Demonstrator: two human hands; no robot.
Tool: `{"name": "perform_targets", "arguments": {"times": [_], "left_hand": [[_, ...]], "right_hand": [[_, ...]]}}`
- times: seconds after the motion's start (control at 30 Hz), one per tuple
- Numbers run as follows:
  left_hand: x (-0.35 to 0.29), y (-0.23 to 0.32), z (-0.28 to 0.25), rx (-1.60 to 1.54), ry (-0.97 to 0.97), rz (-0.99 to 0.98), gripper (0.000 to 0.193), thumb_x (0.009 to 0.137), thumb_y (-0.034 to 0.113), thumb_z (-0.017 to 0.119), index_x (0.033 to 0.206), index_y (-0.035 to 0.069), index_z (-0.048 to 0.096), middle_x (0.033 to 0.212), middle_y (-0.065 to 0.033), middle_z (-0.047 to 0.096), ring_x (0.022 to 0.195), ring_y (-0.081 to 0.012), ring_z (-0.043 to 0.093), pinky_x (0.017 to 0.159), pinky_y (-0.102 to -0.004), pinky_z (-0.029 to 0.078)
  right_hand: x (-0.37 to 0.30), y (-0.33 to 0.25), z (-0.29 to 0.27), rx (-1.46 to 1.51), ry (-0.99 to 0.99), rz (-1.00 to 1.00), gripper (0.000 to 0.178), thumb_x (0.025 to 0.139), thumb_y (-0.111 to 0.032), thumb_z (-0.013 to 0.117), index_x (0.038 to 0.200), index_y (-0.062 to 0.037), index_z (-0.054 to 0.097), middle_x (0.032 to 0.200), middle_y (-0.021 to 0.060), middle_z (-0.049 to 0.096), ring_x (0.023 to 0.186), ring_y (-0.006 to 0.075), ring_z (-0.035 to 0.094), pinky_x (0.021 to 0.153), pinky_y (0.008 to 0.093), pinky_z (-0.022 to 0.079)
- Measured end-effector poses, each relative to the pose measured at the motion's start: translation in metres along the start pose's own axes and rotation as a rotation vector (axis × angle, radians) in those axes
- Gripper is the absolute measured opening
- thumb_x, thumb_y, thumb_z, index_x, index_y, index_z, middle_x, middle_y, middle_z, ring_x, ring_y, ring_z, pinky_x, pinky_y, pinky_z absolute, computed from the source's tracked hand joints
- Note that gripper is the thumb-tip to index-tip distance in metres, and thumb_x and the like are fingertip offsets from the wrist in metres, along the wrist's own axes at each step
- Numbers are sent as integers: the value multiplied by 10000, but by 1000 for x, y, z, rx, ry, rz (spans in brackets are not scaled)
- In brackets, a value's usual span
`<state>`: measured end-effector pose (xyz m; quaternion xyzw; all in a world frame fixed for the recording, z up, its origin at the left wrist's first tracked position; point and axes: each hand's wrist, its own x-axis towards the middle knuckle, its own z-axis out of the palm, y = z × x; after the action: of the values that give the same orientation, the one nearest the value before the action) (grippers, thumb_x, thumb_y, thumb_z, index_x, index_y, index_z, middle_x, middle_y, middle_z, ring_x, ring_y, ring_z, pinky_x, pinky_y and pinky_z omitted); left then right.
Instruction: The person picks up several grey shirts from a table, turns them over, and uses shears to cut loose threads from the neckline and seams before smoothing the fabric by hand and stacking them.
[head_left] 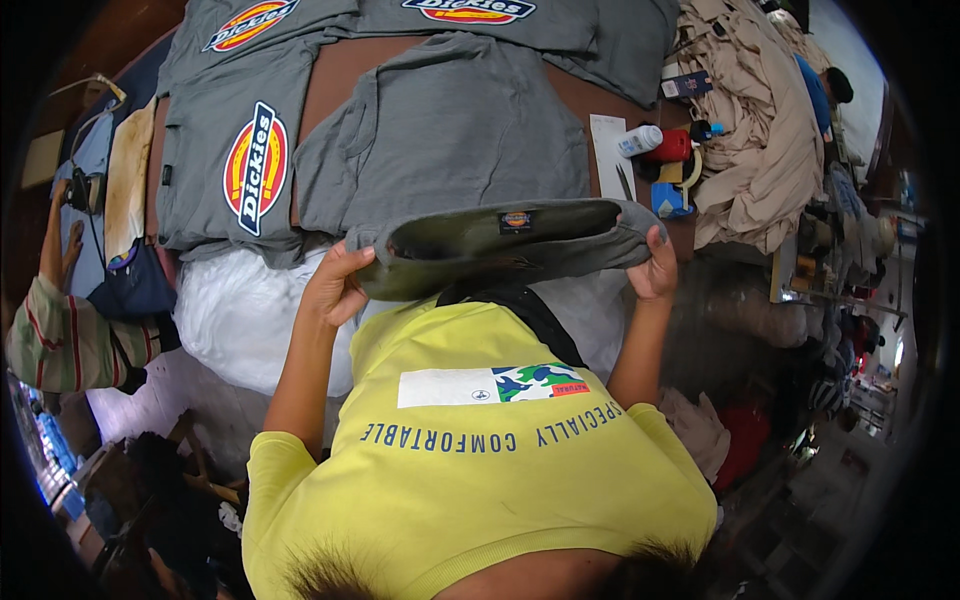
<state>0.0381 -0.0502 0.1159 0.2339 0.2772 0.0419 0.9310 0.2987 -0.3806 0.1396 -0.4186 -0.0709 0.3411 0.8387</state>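
Note:
A grey T-shirt (560,262) is held up in front of my chest, stretched sideways between both hands. Its dark opening faces me, with a small label inside the far edge. My left hand (338,284) pinches the left end between thumb and fingers. At the opposite end, my right hand (654,268) is closed on the cloth, thumb uppermost. Just beyond it, a plain grey garment (450,125) lies spread on the brown table (335,85); whether the two are joined, I cannot tell.
Folded grey shirts with printed badges (200,130) lie left and far. To the right are a paper sheet (607,150), white bottle (640,140), red container (672,148), blue tape dispenser (670,200) and beige cloth heap (755,140). At far left, another person's hand grips an iron (85,190).

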Motion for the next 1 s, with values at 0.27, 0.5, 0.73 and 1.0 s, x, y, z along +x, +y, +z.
{"name": "perform_targets", "arguments": {"times": [0.27,0.5,0.73,1.0], "left_hand": [[-34,50,-35,358,-432,370,556,759,317,646,1119,-75,485,1043,-221,572,970,-308,570,854,-408,433],[82,93,-21,45,-64,329,251,857,177,554,1059,29,556,1029,-104,615,973,-206,580,880,-357,443],[123,77,19,67,5,264,222,810,170,639,986,47,579,958,-65,632,900,-158,604,826,-304,477],[110,59,55,192,64,328,263,815,80,592,1061,16,525,964,-65,621,854,-144,600,796,-269,465]], "right_hand": [[-21,-32,-68,-50,-272,33,404,795,-223,650,1039,65,507,989,176,597,908,304,590,906,448,410],[149,-12,-9,310,-92,287,329,874,-182,530,1090,66,515,1078,176,581,977,268,575,908,387,421],[217,38,-30,247,26,355,278,866,-161,536,1032,61,549,1087,165,585,1026,260,552,918,383,404],[206,19,9,-1128,373,388,365,831,-325,580,960,16,588,944,164,627,897,250,606,767,400,466]]}}
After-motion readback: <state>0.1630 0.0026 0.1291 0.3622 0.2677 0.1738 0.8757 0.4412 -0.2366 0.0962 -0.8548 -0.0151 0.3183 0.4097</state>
